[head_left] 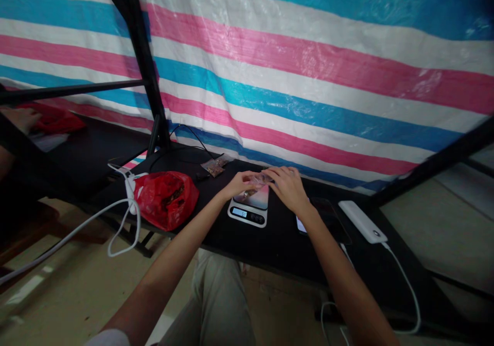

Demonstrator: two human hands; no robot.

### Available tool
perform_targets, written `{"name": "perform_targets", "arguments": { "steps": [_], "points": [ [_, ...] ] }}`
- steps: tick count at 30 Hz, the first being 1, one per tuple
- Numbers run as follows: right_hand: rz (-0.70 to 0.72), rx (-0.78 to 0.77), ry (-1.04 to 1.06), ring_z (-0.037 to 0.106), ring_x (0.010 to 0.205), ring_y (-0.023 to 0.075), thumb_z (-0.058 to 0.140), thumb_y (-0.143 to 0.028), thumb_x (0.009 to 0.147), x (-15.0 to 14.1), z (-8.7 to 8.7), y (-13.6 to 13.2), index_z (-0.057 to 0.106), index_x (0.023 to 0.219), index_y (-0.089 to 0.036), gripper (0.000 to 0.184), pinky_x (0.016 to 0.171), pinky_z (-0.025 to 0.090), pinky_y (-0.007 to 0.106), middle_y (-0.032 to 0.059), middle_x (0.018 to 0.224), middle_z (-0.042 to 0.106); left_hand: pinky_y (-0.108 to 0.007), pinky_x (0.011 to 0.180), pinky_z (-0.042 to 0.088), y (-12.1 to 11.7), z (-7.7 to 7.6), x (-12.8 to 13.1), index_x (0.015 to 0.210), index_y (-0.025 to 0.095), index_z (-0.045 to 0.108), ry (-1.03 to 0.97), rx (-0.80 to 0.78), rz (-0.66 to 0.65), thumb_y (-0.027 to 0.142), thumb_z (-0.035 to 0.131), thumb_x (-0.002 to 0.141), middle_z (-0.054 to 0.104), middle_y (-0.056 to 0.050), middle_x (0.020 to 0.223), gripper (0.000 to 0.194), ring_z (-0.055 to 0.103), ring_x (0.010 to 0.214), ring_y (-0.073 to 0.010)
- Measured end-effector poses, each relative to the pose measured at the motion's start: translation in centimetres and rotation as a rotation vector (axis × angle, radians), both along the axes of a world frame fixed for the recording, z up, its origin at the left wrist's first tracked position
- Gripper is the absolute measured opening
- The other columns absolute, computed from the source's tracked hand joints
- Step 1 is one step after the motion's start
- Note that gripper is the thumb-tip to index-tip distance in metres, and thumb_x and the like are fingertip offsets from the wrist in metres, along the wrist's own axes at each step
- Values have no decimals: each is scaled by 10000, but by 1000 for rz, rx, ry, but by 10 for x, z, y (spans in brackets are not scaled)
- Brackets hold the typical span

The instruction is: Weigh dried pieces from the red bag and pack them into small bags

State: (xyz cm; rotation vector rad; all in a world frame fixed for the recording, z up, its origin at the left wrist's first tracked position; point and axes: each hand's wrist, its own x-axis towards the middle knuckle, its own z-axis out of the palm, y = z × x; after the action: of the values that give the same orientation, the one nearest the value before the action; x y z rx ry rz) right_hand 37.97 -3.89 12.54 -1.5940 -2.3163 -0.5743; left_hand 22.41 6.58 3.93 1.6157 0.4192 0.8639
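Both my hands meet over a small digital kitchen scale (250,210) on the black table (270,243). My left hand (239,183) and my right hand (286,185) pinch a small clear plastic packet (261,180) between them, just above the scale's shiny plate. The scale's display is lit. What is inside the packet is too small to make out.
A red plastic bag (166,198) lies left of the scale. Another small clear packet (214,167) sits behind it. A phone (301,225) and a white power bank (362,221) with cable lie to the right. White cables (123,222) hang off the left edge. Another person's hand (19,119) is at far left.
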Motion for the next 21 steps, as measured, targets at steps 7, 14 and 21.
{"name": "perform_targets", "arguments": {
  "steps": [7,14,21],
  "points": [
    [67,-6,-285,454,995,254,362,-83,863,-19,20,0,524,1137,-181,333,861,273,403,101,1123,573,-368,905,411,-6,3,-2,1038,91,618,-69,-127,11,290,738,604,667,-104,995,493,611,903,-193],
    [-128,116,50,477,1051,262,403,-207,882,-1,-4,-8,497,1180,-187,313,914,266,422,103,1171,573,-314,829,441,-3,8,-7,1095,92,597,30,51,53,308,676,679,649,-121,1023,475,601,904,-191],
    [-462,-44,867,626,799,217,508,-383,781,38,-116,-23,517,1033,-158,338,724,475,354,112,954,659,-305,856,420,3,2,5,1060,171,619,361,537,176,325,631,730,606,-75,1057,365,560,965,-193]
  ]
}}
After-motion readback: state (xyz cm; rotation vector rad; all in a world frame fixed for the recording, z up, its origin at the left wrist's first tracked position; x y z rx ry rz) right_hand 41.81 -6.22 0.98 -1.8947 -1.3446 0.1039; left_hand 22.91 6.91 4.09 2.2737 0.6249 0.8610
